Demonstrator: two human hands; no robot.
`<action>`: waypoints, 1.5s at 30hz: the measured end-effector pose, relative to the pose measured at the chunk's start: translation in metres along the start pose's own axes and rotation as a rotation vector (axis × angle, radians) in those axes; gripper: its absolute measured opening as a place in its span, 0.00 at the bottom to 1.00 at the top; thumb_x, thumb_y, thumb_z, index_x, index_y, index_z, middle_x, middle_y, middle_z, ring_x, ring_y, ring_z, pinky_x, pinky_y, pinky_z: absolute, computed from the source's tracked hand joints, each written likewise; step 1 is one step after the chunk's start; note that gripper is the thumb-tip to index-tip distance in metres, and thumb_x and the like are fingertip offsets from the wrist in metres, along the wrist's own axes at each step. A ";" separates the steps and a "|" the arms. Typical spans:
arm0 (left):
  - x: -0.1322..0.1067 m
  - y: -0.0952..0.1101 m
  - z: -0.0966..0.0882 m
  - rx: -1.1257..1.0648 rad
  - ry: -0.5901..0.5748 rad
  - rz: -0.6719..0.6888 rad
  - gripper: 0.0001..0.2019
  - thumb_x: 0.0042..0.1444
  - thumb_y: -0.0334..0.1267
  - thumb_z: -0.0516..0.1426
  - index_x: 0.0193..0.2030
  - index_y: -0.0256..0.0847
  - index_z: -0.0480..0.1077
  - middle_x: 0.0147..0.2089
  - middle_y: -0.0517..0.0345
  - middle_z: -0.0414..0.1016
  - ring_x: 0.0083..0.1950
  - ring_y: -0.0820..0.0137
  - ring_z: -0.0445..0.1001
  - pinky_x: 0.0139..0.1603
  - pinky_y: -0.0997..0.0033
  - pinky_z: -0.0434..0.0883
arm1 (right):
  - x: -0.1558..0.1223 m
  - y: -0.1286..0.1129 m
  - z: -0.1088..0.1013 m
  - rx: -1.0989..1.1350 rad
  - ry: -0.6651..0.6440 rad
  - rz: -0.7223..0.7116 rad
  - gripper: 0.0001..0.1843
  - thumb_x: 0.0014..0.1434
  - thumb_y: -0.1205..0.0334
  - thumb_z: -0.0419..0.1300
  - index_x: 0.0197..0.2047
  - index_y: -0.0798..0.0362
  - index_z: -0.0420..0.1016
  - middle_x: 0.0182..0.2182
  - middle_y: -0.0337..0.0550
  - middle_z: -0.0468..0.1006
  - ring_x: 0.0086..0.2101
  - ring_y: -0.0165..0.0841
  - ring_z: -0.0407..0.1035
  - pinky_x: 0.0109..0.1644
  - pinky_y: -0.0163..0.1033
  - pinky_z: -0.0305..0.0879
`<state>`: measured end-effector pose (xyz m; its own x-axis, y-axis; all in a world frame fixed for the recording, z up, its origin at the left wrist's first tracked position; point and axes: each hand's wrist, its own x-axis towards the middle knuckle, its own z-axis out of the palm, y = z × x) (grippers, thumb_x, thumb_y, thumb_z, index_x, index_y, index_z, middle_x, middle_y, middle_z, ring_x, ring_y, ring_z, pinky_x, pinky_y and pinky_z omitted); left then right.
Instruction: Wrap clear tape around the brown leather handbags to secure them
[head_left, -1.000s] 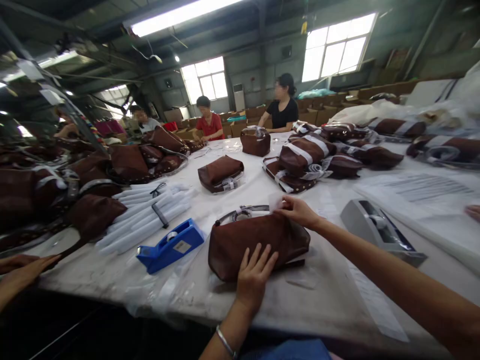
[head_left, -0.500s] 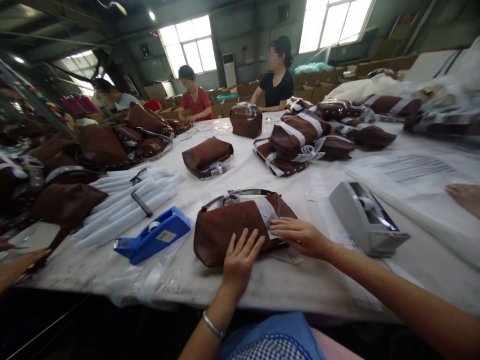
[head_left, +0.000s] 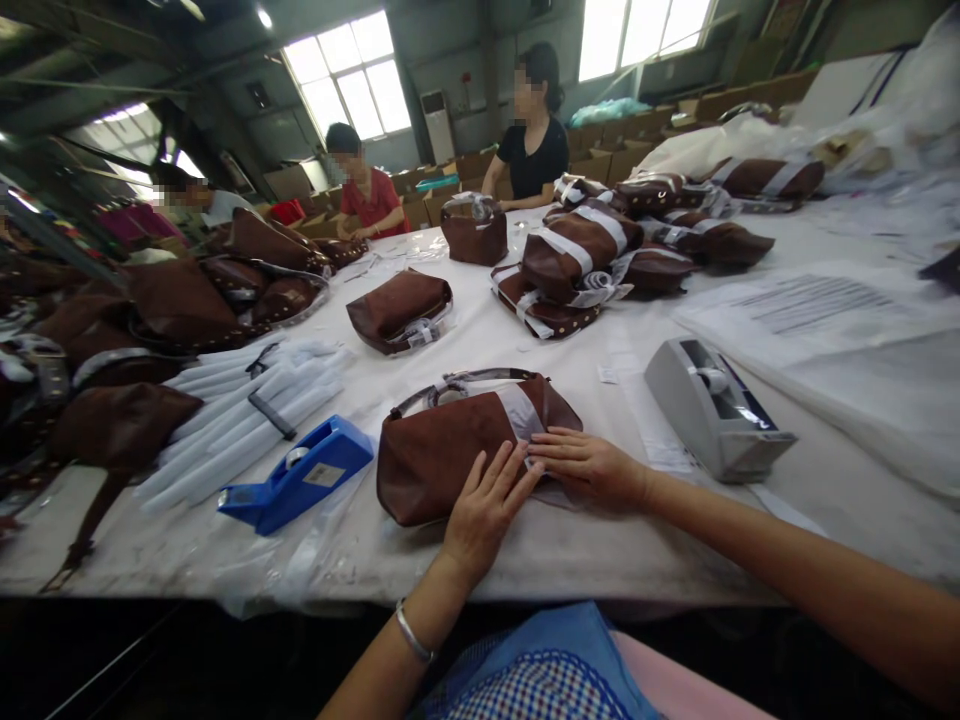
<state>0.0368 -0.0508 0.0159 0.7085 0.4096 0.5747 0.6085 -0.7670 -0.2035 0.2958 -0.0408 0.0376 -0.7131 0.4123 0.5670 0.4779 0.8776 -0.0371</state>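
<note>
A brown handbag lies on its side on the white-covered table in front of me, its handle wrapped and pointing away. Round its right part runs a white wrapping strip. My left hand rests on the near face of the bag, fingers stretched out toward the strip. From the right, my right hand lays its extended fingers on the strip's lower end, close to the left fingertips. What is under the fingers is hidden. Left of the bag stands a blue tape dispenser; a grey tape dispenser is to the right.
White paper rolls lie at the left beside heaped brown bags. Another bag sits beyond mine, with strapped bags stacked farther right. Plastic sheets cover the right side. Several people work across the table.
My left hand has slid right along the bag to the strip, near my right hand. The neighbouring hands at both edges have left the view. The whole view has shifted slightly.
</note>
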 end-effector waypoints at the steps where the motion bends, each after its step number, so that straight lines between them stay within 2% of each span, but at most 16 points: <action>1: 0.001 -0.002 0.000 0.002 -0.013 0.036 0.24 0.70 0.31 0.44 0.71 0.41 0.56 0.75 0.54 0.52 0.74 0.60 0.53 0.68 0.51 0.65 | 0.000 0.000 0.001 -0.013 0.009 -0.016 0.24 0.67 0.69 0.55 0.65 0.52 0.66 0.57 0.49 0.75 0.62 0.36 0.63 0.68 0.49 0.60; 5: -0.002 -0.002 0.007 0.007 -0.065 0.088 0.25 0.70 0.32 0.44 0.73 0.41 0.51 0.75 0.58 0.51 0.74 0.63 0.54 0.69 0.51 0.64 | -0.001 -0.002 0.003 -0.064 0.011 -0.028 0.20 0.68 0.69 0.55 0.62 0.52 0.69 0.55 0.48 0.77 0.62 0.37 0.63 0.67 0.51 0.61; 9: -0.008 0.002 0.016 -0.037 -0.057 0.048 0.25 0.70 0.33 0.45 0.73 0.44 0.52 0.74 0.59 0.54 0.74 0.64 0.55 0.72 0.50 0.59 | -0.007 -0.016 -0.009 -0.038 0.060 0.016 0.15 0.68 0.70 0.55 0.56 0.53 0.74 0.52 0.47 0.80 0.60 0.38 0.67 0.65 0.51 0.66; 11: -0.010 0.003 0.018 -0.061 -0.070 0.028 0.25 0.70 0.33 0.46 0.73 0.46 0.52 0.73 0.59 0.55 0.74 0.64 0.55 0.73 0.50 0.58 | -0.013 -0.031 -0.019 -0.045 0.107 0.132 0.13 0.67 0.69 0.58 0.54 0.52 0.75 0.50 0.46 0.81 0.57 0.37 0.70 0.63 0.49 0.68; 13: -0.009 0.003 0.019 -0.080 -0.082 0.011 0.26 0.69 0.33 0.46 0.73 0.46 0.52 0.73 0.59 0.56 0.74 0.64 0.55 0.73 0.51 0.57 | -0.018 -0.052 -0.027 -0.101 0.116 0.318 0.13 0.66 0.65 0.61 0.53 0.51 0.76 0.49 0.46 0.81 0.55 0.39 0.71 0.61 0.49 0.70; 17: -0.008 0.003 0.018 -0.099 -0.080 0.000 0.27 0.69 0.32 0.47 0.73 0.47 0.52 0.73 0.60 0.56 0.74 0.64 0.54 0.73 0.51 0.57 | -0.018 -0.091 -0.024 -0.250 -0.020 0.624 0.15 0.61 0.54 0.66 0.49 0.51 0.78 0.57 0.51 0.74 0.55 0.47 0.68 0.59 0.55 0.68; 21: -0.008 0.002 0.018 -0.094 -0.083 0.014 0.27 0.69 0.32 0.46 0.73 0.47 0.50 0.73 0.62 0.54 0.74 0.64 0.53 0.72 0.50 0.59 | -0.008 -0.105 -0.007 -0.376 -0.085 0.757 0.09 0.59 0.62 0.66 0.45 0.51 0.80 0.58 0.53 0.70 0.52 0.48 0.69 0.54 0.54 0.70; 24: -0.009 0.001 0.018 -0.083 -0.082 0.019 0.27 0.69 0.32 0.46 0.74 0.48 0.49 0.74 0.63 0.53 0.74 0.65 0.53 0.71 0.50 0.60 | -0.005 -0.106 0.002 -0.372 -0.116 0.823 0.06 0.60 0.63 0.65 0.42 0.48 0.81 0.53 0.50 0.73 0.48 0.46 0.70 0.51 0.52 0.70; 27: -0.009 0.001 0.018 -0.080 -0.085 0.020 0.28 0.69 0.31 0.46 0.74 0.48 0.48 0.74 0.63 0.53 0.74 0.64 0.53 0.71 0.50 0.61 | -0.011 -0.106 0.009 -0.252 -0.103 0.906 0.06 0.61 0.62 0.64 0.42 0.48 0.81 0.45 0.48 0.76 0.45 0.44 0.70 0.50 0.50 0.70; 32: -0.006 -0.004 0.014 -0.091 -0.092 0.040 0.29 0.67 0.28 0.46 0.73 0.46 0.50 0.73 0.59 0.55 0.74 0.63 0.55 0.71 0.50 0.61 | -0.015 -0.107 0.012 -0.062 0.045 1.023 0.04 0.62 0.63 0.60 0.36 0.50 0.77 0.54 0.48 0.76 0.53 0.44 0.69 0.58 0.49 0.65; 33: -0.005 -0.006 0.013 -0.098 -0.097 0.043 0.29 0.67 0.28 0.46 0.73 0.46 0.50 0.73 0.59 0.55 0.74 0.64 0.55 0.71 0.50 0.61 | -0.014 -0.108 0.011 -0.016 0.054 1.056 0.05 0.63 0.61 0.59 0.36 0.50 0.76 0.51 0.47 0.78 0.51 0.43 0.71 0.55 0.49 0.66; 35: -0.002 -0.012 0.009 -0.113 -0.116 0.046 0.30 0.67 0.27 0.46 0.74 0.46 0.49 0.73 0.59 0.55 0.74 0.64 0.54 0.71 0.51 0.61 | -0.010 -0.110 0.009 0.114 0.060 1.126 0.08 0.65 0.57 0.56 0.37 0.50 0.73 0.39 0.44 0.81 0.41 0.40 0.76 0.46 0.45 0.69; 37: 0.000 -0.017 0.006 -0.124 -0.132 0.044 0.30 0.66 0.26 0.46 0.74 0.46 0.49 0.73 0.59 0.55 0.74 0.65 0.54 0.71 0.52 0.61 | -0.008 -0.111 0.007 0.299 0.090 1.211 0.10 0.64 0.53 0.56 0.37 0.49 0.70 0.27 0.38 0.79 0.29 0.37 0.75 0.36 0.41 0.69; 39: 0.000 -0.021 0.005 -0.125 -0.131 0.044 0.30 0.66 0.25 0.46 0.74 0.47 0.49 0.73 0.59 0.56 0.74 0.66 0.55 0.72 0.53 0.60 | -0.008 -0.112 0.006 0.514 0.145 1.305 0.12 0.62 0.51 0.58 0.41 0.50 0.68 0.20 0.33 0.75 0.22 0.34 0.72 0.29 0.37 0.67; 42: -0.003 -0.021 0.008 -0.125 -0.100 0.049 0.30 0.66 0.26 0.45 0.73 0.47 0.51 0.72 0.60 0.57 0.73 0.66 0.55 0.72 0.53 0.59 | -0.013 -0.113 0.006 0.772 0.215 1.408 0.21 0.59 0.48 0.60 0.51 0.51 0.66 0.18 0.31 0.74 0.19 0.33 0.71 0.23 0.35 0.66; 45: -0.008 -0.017 0.014 -0.126 -0.061 0.046 0.28 0.67 0.28 0.47 0.72 0.47 0.53 0.72 0.60 0.59 0.73 0.64 0.57 0.72 0.52 0.58 | -0.020 -0.115 0.004 0.891 0.233 1.364 0.22 0.61 0.48 0.60 0.53 0.52 0.67 0.24 0.37 0.79 0.25 0.34 0.76 0.29 0.36 0.73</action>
<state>0.0261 -0.0344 0.0038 0.7576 0.3989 0.5167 0.5279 -0.8399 -0.1256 0.2532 -0.1491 0.0270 0.0881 0.9801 -0.1779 0.1635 -0.1904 -0.9680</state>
